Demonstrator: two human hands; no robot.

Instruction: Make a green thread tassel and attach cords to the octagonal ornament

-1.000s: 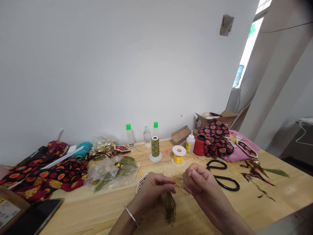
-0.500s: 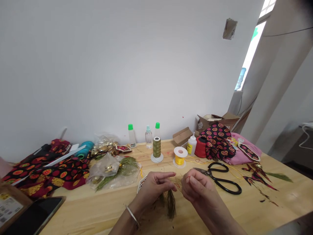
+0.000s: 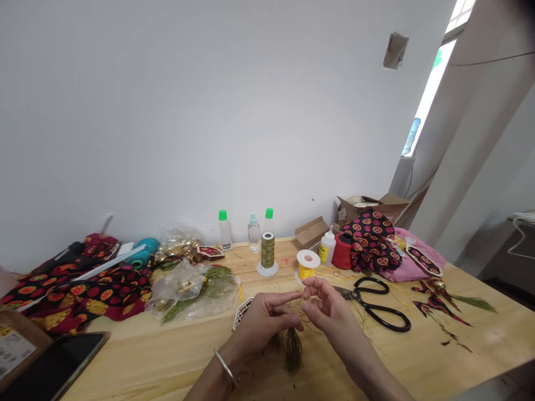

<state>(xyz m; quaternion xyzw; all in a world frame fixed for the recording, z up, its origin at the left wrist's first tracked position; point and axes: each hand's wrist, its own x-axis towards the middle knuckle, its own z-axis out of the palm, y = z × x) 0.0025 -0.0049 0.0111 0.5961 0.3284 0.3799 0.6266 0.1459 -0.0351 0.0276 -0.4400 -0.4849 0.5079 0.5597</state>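
Note:
My left hand (image 3: 271,318) pinches the top of a dark olive thread tassel (image 3: 293,351) between thumb and fingers, its index finger stretched to the right. The tassel's strands hang below the fingers, over the wooden table. Close to that index fingertip, my right hand (image 3: 328,312) has its thumb and fingertips together on a thin thread, hard to see at this size. Loose thin threads trail between and beneath both hands. Partly hidden behind my left hand lies a flat lattice-patterned piece (image 3: 241,313). Black-handled scissors (image 3: 387,317) lie just right of my right hand.
Behind my hands stand an olive thread spool (image 3: 267,252), a yellow cord spool (image 3: 307,262), a white glue bottle (image 3: 327,248) and a red thread cone (image 3: 343,253). Patterned cloth (image 3: 100,295), a bag of green tassels (image 3: 217,289) and a phone (image 3: 54,367) lie leftward.
My right hand has shifted left and up, bringing its fingertips to the left index fingertip, and its fingers have loosened from a tighter curl. My left hand still holds the tassel.

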